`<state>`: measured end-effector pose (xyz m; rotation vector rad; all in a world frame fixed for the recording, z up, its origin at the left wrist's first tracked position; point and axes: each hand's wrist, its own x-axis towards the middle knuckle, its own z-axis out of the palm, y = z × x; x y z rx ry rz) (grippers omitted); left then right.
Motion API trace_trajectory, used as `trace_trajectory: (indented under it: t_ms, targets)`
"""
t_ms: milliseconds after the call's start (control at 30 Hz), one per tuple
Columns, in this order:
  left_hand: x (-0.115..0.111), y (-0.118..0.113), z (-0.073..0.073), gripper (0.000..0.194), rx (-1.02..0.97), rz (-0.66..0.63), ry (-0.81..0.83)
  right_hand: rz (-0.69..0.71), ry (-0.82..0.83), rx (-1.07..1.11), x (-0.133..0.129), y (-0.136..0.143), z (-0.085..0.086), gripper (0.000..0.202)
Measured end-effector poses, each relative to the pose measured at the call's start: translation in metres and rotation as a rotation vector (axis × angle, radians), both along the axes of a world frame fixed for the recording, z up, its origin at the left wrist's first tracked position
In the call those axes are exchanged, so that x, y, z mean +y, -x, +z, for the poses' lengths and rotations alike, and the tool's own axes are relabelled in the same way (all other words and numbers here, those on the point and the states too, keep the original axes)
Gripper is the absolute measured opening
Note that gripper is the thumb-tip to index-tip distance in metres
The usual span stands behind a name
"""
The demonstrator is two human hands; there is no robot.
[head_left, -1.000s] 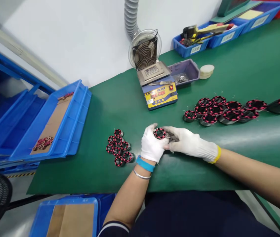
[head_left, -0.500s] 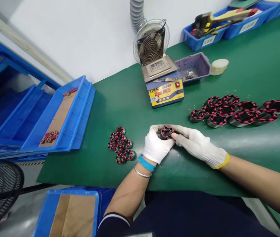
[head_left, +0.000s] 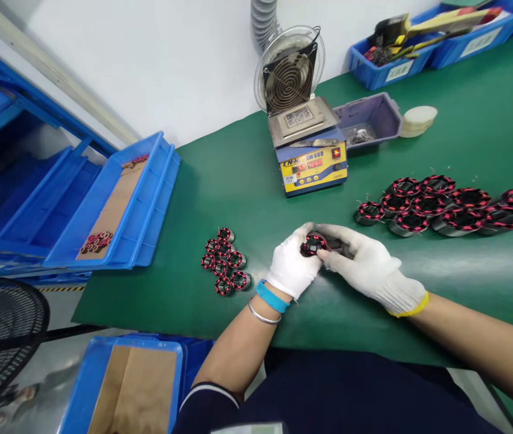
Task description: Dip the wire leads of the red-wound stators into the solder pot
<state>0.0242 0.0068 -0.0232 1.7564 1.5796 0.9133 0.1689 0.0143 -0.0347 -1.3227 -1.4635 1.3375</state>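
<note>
A black ring-shaped part with red marks [head_left: 314, 244] is held between my two gloved hands over the green table [head_left: 256, 211]. My left hand [head_left: 293, 265] wraps round its left side and underside. From the right, my right hand [head_left: 360, 259] grips it with the thumb at its near edge and fingers behind. To the left of my hands stands a group of several similar ring parts [head_left: 224, 259]. Farther right is a second group of several ring parts [head_left: 430, 205], standing close together, loose wire ends on some.
Behind my hands stands a yellow and blue heating unit [head_left: 314, 172] with a fan [head_left: 290, 81]. A purple tray [head_left: 374, 120], white round pads [head_left: 418, 120] and blue bins with tools [head_left: 385, 69] are at the back right. Stacked blue trays [head_left: 147, 211] stand at the left.
The held part has tilted and turned slightly between my hands, and my right fingers have bent more around its far side. The whole view has shifted a little.
</note>
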Motion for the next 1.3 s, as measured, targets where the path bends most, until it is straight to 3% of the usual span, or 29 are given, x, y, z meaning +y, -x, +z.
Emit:
trace_trajectory:
  t_ms: [67,133,233,433,467,533,600,700,800,933,1033,1100,1167,1233,1300]
  targets:
    - [0.001,0.002,-0.001,0.059,0.088,-0.006,0.059,-0.027,-0.063,-0.064,0.0,-0.002,0.0,0.059]
    - [0.003,0.006,-0.001,0.047,0.083,-0.008,0.145,-0.037,-0.109,-0.1,0.0,-0.004,0.0,0.056]
    - [0.006,0.013,0.006,0.022,-0.166,-0.073,0.331,-0.026,-0.103,-0.063,0.003,-0.007,0.004,0.056]
    - [0.002,0.036,0.035,0.015,-0.641,-0.301,0.427,-0.082,-0.062,-0.083,0.005,-0.01,0.016,0.057]
    - [0.001,0.039,0.037,0.018,-0.774,-0.288,0.392,-0.099,-0.045,-0.094,0.005,-0.01,0.016,0.058]
    - [0.0,0.041,0.036,0.034,-0.872,-0.126,0.269,-0.114,-0.01,-0.11,0.005,-0.011,0.016,0.059]
    - [0.0,0.037,0.029,0.049,-0.702,0.035,0.152,-0.112,-0.007,-0.103,0.005,-0.011,0.015,0.059]
    - [0.0,0.022,0.021,0.051,-0.325,-0.01,0.095,-0.067,-0.062,-0.037,0.003,-0.01,0.013,0.058]
    - [-0.003,0.011,0.022,0.04,-0.137,0.013,0.121,-0.017,-0.131,-0.028,0.002,-0.009,0.012,0.055]
    - [-0.008,0.016,0.033,0.031,-0.39,-0.007,0.148,0.001,-0.097,-0.008,0.002,-0.008,0.014,0.054]
    - [-0.008,0.02,0.033,0.033,-0.493,0.146,0.0,-0.049,-0.013,0.031,0.003,-0.008,0.016,0.061]
    - [-0.007,0.016,0.031,0.033,-0.377,0.096,0.014,-0.075,0.022,0.046,0.003,-0.008,0.017,0.064]
    - [-0.009,0.008,0.028,0.032,-0.285,-0.052,0.152,-0.069,0.026,0.046,0.002,-0.009,0.018,0.063]
    - [-0.012,0.003,0.027,0.033,-0.317,-0.096,0.265,-0.053,0.002,0.047,0.001,-0.009,0.019,0.06]
    - [-0.015,0.003,0.027,0.032,-0.458,-0.099,0.273,-0.069,-0.012,0.047,0.002,-0.01,0.019,0.06]
